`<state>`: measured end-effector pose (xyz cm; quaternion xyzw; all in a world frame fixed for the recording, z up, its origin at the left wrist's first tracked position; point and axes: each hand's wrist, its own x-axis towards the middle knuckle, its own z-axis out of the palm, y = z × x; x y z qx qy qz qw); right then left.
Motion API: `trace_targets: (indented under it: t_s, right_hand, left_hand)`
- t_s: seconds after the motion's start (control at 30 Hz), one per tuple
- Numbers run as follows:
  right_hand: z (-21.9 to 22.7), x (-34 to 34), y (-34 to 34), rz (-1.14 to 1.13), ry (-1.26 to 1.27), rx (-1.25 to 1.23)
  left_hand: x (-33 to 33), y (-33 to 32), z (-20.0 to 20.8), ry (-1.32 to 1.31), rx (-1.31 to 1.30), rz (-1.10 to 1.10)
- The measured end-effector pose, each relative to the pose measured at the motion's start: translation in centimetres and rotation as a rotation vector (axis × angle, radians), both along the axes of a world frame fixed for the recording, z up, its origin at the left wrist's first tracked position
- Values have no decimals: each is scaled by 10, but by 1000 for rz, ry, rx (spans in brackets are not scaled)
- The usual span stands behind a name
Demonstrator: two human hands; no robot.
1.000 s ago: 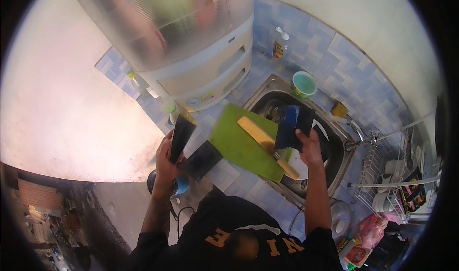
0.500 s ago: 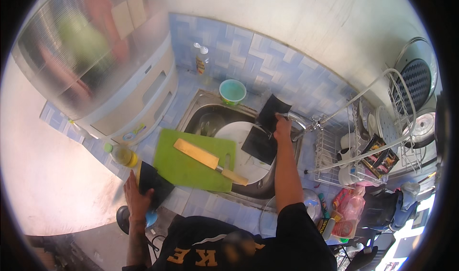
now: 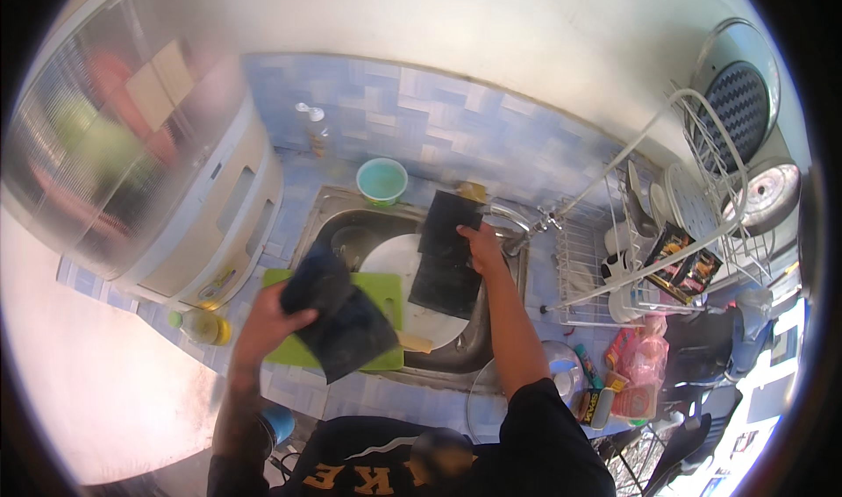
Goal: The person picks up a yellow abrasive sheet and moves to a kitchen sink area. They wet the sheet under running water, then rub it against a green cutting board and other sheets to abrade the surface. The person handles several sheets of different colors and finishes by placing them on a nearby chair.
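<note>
My left hand [image 3: 267, 317] is closed on a floppy black sheet [image 3: 338, 317], blurred by motion. It hangs over the green cutting board [image 3: 386, 300] at the sink's left side and hides much of it. A wooden handle [image 3: 414, 342] sticks out beyond the sheet's right edge; the rest of that tool is covered. My right hand [image 3: 478, 244] grips a second black sheet [image 3: 447, 278] by its right edge, above the sink [image 3: 329, 207]. That sheet shows an upper and a lower panel. Beneath it lies a large white round dish [image 3: 386, 256], partly hidden.
Behind the sink stand a turquoise bowl [image 3: 382, 179], a white-capped bottle [image 3: 316, 133] and the faucet [image 3: 535, 225]. A bottle of yellow liquid [image 3: 200, 328] stands at the left, beside a drawer cabinet [image 3: 219, 225]. A wire dish rack [image 3: 583, 278] holds dishes at the right.
My left hand has lifted its black sheet from beside the yellow bottle and moved it right, over the cutting board. The right-hand sheet now hangs straighter, farther left in view. The view has shifted.
</note>
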<state>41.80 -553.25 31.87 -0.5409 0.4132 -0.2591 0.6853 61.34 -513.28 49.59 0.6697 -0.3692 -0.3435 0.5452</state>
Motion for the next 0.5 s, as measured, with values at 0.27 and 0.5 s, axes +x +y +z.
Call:
trace_targets:
  t_s: [0.27,0.5]
  right_hand:
    - [47,-28,-22,-127,11,-81]
    - [-48,5,-38,-47,-623,406]
  left_hand:
    - [-46,-238,-112,-978,11,-661]
    - [-105,-211,-142,-1039,143,-483]
